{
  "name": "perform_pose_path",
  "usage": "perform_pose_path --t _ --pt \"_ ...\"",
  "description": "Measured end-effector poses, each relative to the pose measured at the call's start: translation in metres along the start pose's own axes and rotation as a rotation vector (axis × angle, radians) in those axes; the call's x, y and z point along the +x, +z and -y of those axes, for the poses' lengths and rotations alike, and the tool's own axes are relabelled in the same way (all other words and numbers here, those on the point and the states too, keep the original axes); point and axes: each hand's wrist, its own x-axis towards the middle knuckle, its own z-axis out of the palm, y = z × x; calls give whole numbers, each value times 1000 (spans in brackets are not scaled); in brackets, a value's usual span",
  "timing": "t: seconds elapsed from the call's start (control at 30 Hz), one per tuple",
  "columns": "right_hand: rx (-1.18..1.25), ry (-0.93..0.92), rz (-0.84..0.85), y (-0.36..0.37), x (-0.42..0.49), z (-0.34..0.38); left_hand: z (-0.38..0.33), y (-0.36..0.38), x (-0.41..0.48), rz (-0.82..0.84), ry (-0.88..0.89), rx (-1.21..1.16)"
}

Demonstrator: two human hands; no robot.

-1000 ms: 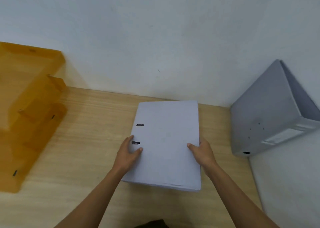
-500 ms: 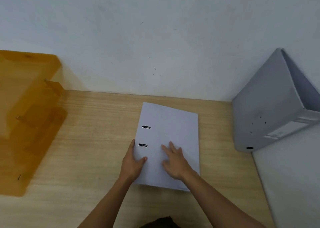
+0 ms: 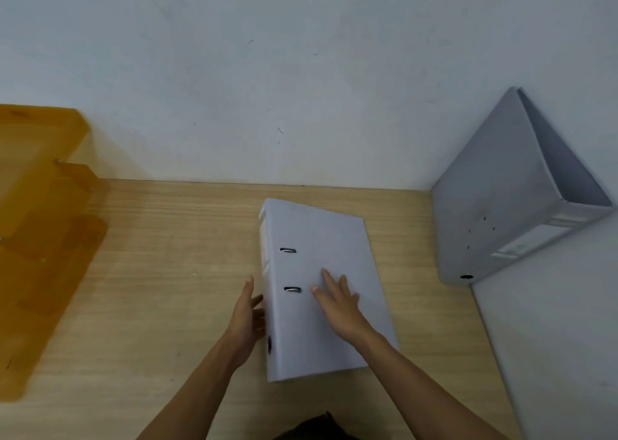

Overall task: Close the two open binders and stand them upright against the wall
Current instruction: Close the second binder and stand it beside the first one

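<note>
Closed binder [image 3: 321, 285] flat on worktop [image 3: 167, 272], centre frame, long axis toward back wall [image 3: 301, 71], spine leftward. Left hand [image 3: 245, 319] beside spine, fingers apart, nearer for tipping upright. Right hand [image 3: 337, 302] spread flat on cover.

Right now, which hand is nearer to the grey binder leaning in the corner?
Right. The right hand lies flat on the white binder, on the side facing the grey binder. The left hand is at the white binder's spine, farther away.

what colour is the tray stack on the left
Translucent amber-orange tray stack, clearest in the head view, beside the wooden desk.
</note>
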Motion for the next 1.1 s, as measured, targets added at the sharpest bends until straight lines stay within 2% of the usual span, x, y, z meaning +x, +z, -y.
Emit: perform_pose_path --t 0.1,0.23,0.3,0.4,0.47,0.67,0.77,0.87,0.97,1.1 --pt "83 -15 -73 -15 -7 7 0 32 -14 238 91 -67" --pt "177 -65 -166 -34 -15 6 -18 76 -38 375 155 13" --pt "300 -86 -156 -45 -20 4 -22 89 -43 441 165 71" --pt "495 -102 -78 -62 -30 2 -27 104 -51 463 204 151" --pt "536 -161 -44 -77 -41 3 -30 114 -56 476 273 199" --pt "354 -409 -26 -143 -77 22 -40 142 -72 536 549 337" --pt "279 -500 -141 -170 -90 19 -41 162 -64 551 700 424" --pt "235 -535 -236 -185 -97 -2 -32 183 -50 548 774 565" --pt "278 -486 -304 -187 -99 -39 -20 202 -38 559 834 721" --pt "337 -436 -382 -185 -98 -80 -2 224 -29 583 838 816"
